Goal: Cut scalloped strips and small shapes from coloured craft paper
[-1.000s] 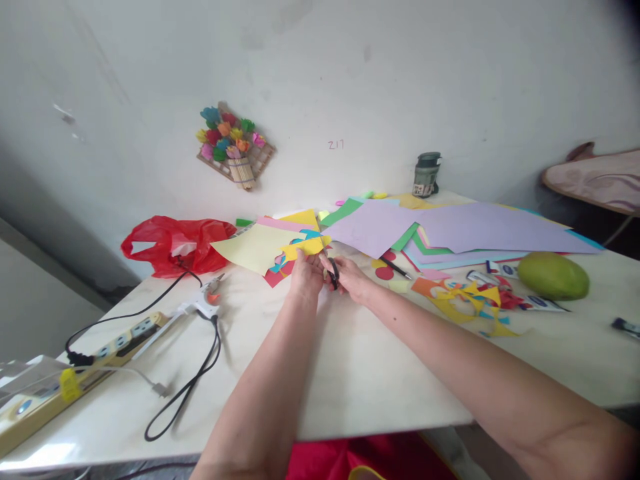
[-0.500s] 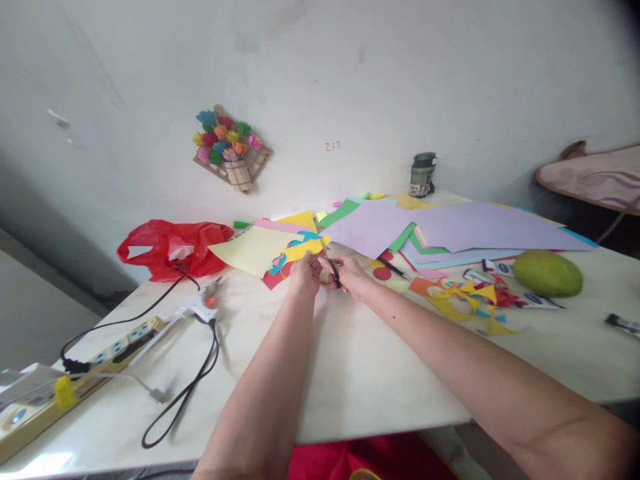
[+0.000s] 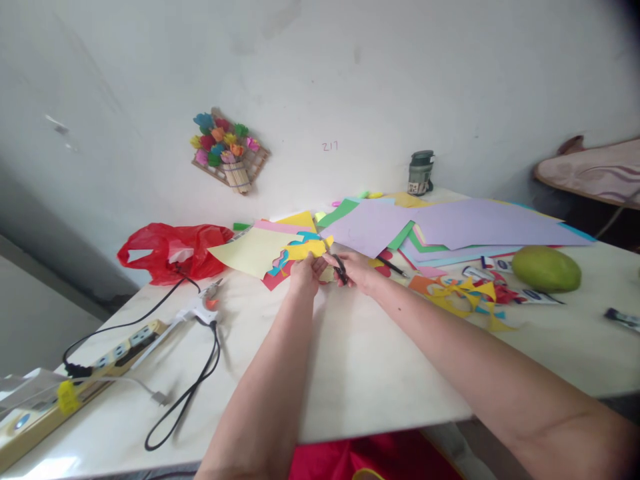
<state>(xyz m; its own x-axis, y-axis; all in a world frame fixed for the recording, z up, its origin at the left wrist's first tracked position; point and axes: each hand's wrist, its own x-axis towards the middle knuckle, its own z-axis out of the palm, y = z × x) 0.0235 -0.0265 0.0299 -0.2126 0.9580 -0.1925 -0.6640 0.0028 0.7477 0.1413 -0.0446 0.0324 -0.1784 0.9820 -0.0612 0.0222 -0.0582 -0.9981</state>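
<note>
My left hand is closed on a strip of yellow paper with a cut, wavy edge. Blue and red paper pieces lie just beyond and left of it. In my right hand is a pair of scissors with dark handles, close beside the left fingers. The blades are too small and partly hidden, so how far apart they stand is unclear. A pale yellow sheet lies left of the hands, and a large lilac sheet spreads behind and to the right. A black pen rests right of the right hand.
Yellow, orange and blue paper scraps, glue tubes and a green mango lie at right. At left are a red plastic bag, a glue gun with a looped cord and a power strip. A tumbler stands by the wall.
My right hand with the scissors has shifted slightly right, away from the left fingers. The yellow paper has turned a little in my left hand. The view has moved slightly.
</note>
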